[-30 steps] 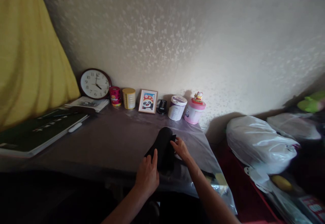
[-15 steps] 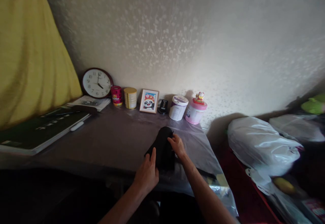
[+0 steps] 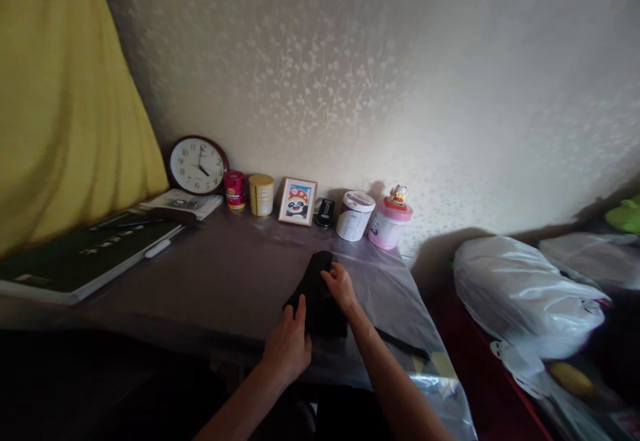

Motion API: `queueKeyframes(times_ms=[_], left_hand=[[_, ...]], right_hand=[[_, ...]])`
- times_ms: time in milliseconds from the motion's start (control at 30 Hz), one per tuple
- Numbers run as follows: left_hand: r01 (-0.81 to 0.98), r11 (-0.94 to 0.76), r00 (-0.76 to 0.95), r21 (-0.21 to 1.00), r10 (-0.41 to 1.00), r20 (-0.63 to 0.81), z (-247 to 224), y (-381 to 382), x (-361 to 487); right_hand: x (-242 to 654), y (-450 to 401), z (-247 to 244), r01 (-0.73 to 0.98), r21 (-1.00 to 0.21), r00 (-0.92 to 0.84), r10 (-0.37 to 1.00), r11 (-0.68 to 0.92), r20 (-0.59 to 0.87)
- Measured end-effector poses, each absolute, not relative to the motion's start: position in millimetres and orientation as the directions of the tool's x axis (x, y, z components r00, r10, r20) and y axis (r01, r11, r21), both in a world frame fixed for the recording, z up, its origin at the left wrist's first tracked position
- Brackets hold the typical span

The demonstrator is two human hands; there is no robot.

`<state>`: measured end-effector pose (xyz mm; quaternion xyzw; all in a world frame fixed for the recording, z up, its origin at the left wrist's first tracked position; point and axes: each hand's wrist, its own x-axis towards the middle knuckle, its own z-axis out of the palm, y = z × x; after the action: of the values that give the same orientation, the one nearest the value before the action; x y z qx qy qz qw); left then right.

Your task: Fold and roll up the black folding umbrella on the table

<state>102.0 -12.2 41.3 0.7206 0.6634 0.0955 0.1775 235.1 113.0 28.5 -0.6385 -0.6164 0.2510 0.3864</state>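
Observation:
A black, folded, cloth-like piece (image 3: 316, 287) lies near the front edge of the table; its exact kind I cannot make out. My left hand (image 3: 287, 347) rests against its near left side, with index and middle fingers stretched out and apart on the dark material. At its upper right edge, my right hand (image 3: 341, 286) pinches the material between thumb and fingers. A thin black strap (image 3: 403, 344) runs out on the table to the right, partly behind my right forearm. Whether it joins the black piece is hidden.
Along the wall stand a clock (image 3: 199, 165), a red tin (image 3: 234, 191), a yellow can (image 3: 261, 195), a framed panda picture (image 3: 297, 202), a white tub (image 3: 355, 216) and a pink tub (image 3: 391, 226). A green book (image 3: 90, 254) lies left; white bags (image 3: 525, 291) sit right.
My right hand has moved slightly left and up with the pinched edge, and the black piece looks flatter and narrower at its top. My left hand stays almost in place. The view has shifted slightly.

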Motion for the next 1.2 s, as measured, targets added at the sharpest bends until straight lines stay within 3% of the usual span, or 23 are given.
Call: queueKeyframes(times_ms=[167, 467, 1033, 1200], left_hand=[[0.927, -0.039, 0.081, 0.374, 0.992, -0.098, 40.7, -9.6, 97.5], [0.904, -0.111, 0.109, 0.413, 0.994, 0.029, 38.4, -7.8, 88.9], [0.922, -0.222, 0.217, 0.318, 0.975, 0.052, 29.2, -8.2, 91.2], [0.875, -0.253, 0.222, 0.413, 0.967, 0.123, 24.9, -10.5, 90.8]], right_hand=[[227.7, 111.5, 34.8, 0.674, -0.735, 0.081, 0.983, 0.069, 0.166], [224.7, 101.4, 36.0, 0.471, -0.871, -0.103, 0.990, 0.135, 0.098], [225.1, 67.8, 24.1, 0.567, -0.667, -0.192, 0.865, 0.483, 0.463], [223.7, 61.6, 26.0, 0.592, -0.620, -0.214, 0.842, 0.515, 0.495]])
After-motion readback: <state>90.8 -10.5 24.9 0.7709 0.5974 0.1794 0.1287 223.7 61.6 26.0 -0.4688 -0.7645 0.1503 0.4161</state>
